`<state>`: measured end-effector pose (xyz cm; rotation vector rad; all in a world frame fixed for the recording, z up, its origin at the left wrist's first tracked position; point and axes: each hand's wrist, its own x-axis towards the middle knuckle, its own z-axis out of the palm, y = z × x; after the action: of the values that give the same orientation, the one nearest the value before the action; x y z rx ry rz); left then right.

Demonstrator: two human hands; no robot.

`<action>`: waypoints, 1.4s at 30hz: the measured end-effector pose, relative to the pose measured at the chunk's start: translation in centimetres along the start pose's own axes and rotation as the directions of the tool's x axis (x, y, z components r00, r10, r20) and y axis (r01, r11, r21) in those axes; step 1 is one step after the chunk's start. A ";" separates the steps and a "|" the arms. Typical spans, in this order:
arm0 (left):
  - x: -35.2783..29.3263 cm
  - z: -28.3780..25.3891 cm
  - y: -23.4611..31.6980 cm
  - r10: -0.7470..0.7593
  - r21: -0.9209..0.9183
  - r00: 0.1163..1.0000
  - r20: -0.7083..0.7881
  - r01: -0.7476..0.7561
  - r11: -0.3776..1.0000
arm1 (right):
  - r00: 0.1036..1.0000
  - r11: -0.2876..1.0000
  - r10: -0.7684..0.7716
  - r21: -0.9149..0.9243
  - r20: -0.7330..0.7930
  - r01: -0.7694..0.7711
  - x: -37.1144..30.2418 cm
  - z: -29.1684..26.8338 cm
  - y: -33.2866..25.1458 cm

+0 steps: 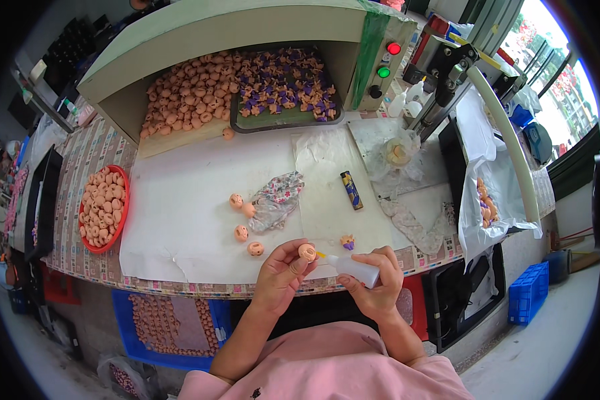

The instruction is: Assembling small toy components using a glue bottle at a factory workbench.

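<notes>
Between the fingers of my left hand (281, 276) is a small peach-coloured doll head (307, 252). My right hand (380, 283) grips a white squeeze bottle (359, 269), its yellowish nozzle tip against or very close to the head; which of the two I cannot tell. Just beyond the bottle a tiny doll body (347, 242) in purple sits on the white paper. To the left of my hands lie several loose heads (241, 233), some next to a crumpled floral cloth (277, 201).
A red basket of heads (124, 213) stands at the left. Under the beige housing (233, 27) are a heap of heads (190, 90) and a dark tray (285, 123) of purple doll bodies. A blue-yellow tube (351, 191) lies right of centre. A metal press (440, 93) rises at the right.
</notes>
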<state>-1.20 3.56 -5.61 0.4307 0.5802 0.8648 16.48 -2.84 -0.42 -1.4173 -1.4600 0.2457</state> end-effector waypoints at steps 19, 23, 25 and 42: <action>0.0 -0.4 -0.9 0.089 -0.029 0.995 0.053 -0.087 0.996 | 1.000 1.000 0.000 0.003 0.027 0.000 -0.7 -0.6 -0.6; 0.0 -0.4 -1.0 0.082 -0.022 0.995 0.056 -0.081 0.997 | 0.999 1.000 0.006 0.008 0.037 -0.006 -0.9 -0.6 -0.5; 0.1 -0.6 -1.1 0.080 -0.022 0.995 0.056 -0.078 0.997 | 0.999 1.000 0.007 0.003 0.043 -0.007 -0.8 -0.8 -0.4; 0.1 -0.4 -1.4 0.057 0.011 0.998 0.037 -0.058 0.998 | 0.998 0.997 0.066 0.026 0.023 -0.067 -1.4 -1.6 0.0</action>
<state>-0.55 2.87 -6.72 0.4752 0.5415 0.9069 17.36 -4.76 -0.47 -1.4470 -1.4237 0.3223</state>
